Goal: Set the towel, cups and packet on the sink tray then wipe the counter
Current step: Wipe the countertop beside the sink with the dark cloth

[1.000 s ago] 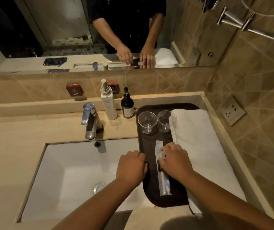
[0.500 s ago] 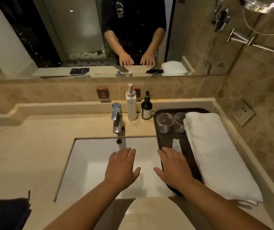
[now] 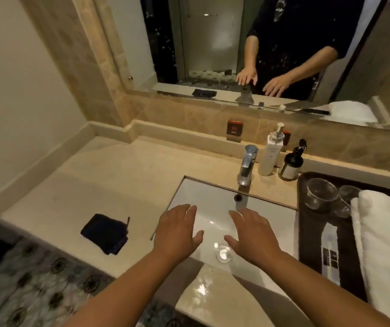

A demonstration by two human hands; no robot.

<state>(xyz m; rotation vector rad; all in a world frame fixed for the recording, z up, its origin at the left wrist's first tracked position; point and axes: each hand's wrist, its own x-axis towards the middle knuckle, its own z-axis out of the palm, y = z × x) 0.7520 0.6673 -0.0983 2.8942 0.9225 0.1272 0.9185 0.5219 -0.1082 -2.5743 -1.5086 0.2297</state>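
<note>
Both hands hover flat over the sink (image 3: 213, 208), the left hand (image 3: 176, 228) and right hand (image 3: 253, 234) empty with fingers spread. On the dark tray (image 3: 307, 246) at right lie the white towel (image 3: 385, 244), two clear cups (image 3: 321, 193) and the packet (image 3: 330, 246). A dark cloth (image 3: 105, 233) sits on the bench (image 3: 118, 185) at left.

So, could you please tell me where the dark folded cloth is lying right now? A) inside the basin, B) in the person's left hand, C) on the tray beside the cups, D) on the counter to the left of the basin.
D: the dark folded cloth lies on the counter left of the basin, untouched by either open hand.
</note>
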